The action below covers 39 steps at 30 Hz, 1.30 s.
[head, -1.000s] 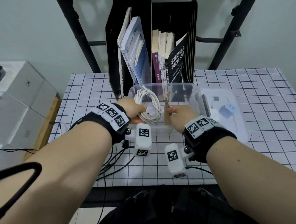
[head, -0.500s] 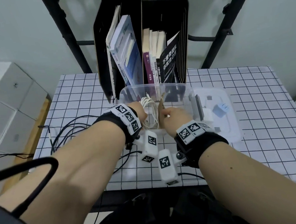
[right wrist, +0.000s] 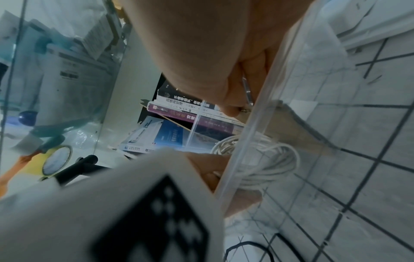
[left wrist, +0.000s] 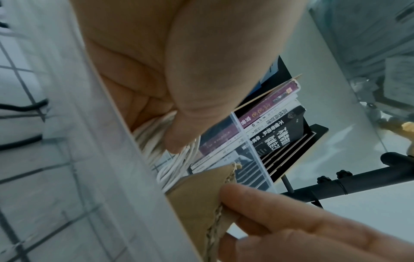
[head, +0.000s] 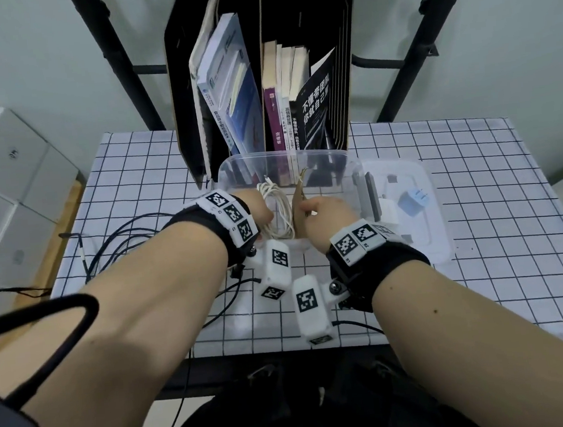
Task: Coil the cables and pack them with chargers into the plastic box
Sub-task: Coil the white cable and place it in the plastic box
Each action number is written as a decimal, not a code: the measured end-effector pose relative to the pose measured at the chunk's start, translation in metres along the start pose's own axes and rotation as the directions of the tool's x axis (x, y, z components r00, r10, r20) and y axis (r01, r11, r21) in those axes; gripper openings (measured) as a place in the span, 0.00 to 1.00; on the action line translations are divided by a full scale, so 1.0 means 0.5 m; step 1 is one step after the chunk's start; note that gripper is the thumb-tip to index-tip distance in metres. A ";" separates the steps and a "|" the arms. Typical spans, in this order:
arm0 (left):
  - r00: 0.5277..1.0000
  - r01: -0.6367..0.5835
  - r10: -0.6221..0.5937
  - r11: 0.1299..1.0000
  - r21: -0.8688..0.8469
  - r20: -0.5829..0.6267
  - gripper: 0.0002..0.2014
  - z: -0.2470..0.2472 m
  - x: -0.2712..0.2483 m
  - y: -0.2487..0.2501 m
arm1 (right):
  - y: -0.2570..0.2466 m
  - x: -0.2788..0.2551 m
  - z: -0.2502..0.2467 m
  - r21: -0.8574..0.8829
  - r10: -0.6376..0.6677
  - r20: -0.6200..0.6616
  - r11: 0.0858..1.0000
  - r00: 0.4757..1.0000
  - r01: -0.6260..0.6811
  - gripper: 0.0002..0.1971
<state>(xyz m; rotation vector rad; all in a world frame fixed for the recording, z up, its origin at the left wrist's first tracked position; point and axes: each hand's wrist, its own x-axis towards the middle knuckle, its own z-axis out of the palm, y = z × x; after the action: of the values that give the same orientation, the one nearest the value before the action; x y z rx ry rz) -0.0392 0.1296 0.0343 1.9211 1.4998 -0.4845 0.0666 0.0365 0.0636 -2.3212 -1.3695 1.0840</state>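
Note:
A clear plastic box [head: 268, 157] stands mid-table in front of the book holder. My left hand [head: 266, 216] reaches into it and grips a coiled white cable [head: 278, 210], which stands on edge. The left wrist view shows the thumb pressed on the coil [left wrist: 152, 141]. My right hand [head: 307, 207] pinches a brown cardboard piece [head: 298, 204] standing upright in the box, just right of the coil. The cardboard [right wrist: 302, 131] and coil [right wrist: 268, 159] show through the box wall. A blue charger [head: 413, 200] and a white charger [head: 388, 211] lie to the right.
The chargers lie on the clear lid [head: 436, 232] right of the box. Loose black cables [head: 121, 242] sprawl on the checked tablecloth at the left. A black file holder with books [head: 260, 77] stands right behind the box. White cartons [head: 3, 192] stand left of the table.
The left hand has turned the white coil on edge and moved it deeper into the box, close against the cardboard. The right hand stays on the cardboard.

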 end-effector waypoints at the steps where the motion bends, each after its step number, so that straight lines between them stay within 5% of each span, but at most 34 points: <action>1: 1.000 -0.009 0.009 1.000 0.010 0.002 0.11 -0.003 -0.003 0.001 | 0.000 -0.001 -0.001 0.005 -0.004 -0.001 1.000 1.000 0.004 0.22; 9: 0.998 -0.037 0.045 0.986 0.165 -0.049 0.14 -0.022 -0.021 0.002 | -0.002 -0.006 -0.003 0.044 -0.001 -0.003 0.999 1.000 0.001 0.22; 15: 0.970 -0.080 0.131 0.967 0.241 -0.207 0.21 -0.023 -0.022 0.015 | -0.004 -0.006 -0.004 -0.015 -0.010 -0.002 1.000 1.000 0.010 0.21; 19: 0.974 -0.187 0.209 0.961 0.205 -0.091 0.20 -0.035 -0.016 0.025 | -0.004 -0.006 -0.004 -0.042 -0.008 0.000 0.999 1.000 0.008 0.21; 27: 0.992 -0.125 0.120 0.874 0.470 0.041 0.13 -0.028 -0.006 0.025 | -0.001 0.000 -0.004 -0.040 -0.001 -0.003 0.999 1.000 0.000 0.22; 39: 0.994 -0.102 0.073 0.853 0.512 0.077 0.17 -0.008 0.044 0.025 | -0.001 0.017 -0.005 -0.043 0.024 0.002 0.999 1.000 -0.024 0.24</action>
<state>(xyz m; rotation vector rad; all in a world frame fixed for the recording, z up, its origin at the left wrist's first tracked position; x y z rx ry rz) -0.0214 0.1464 0.0263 2.3453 1.3252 -0.9708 0.0704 0.0441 0.0614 -2.3730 -1.3821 1.0751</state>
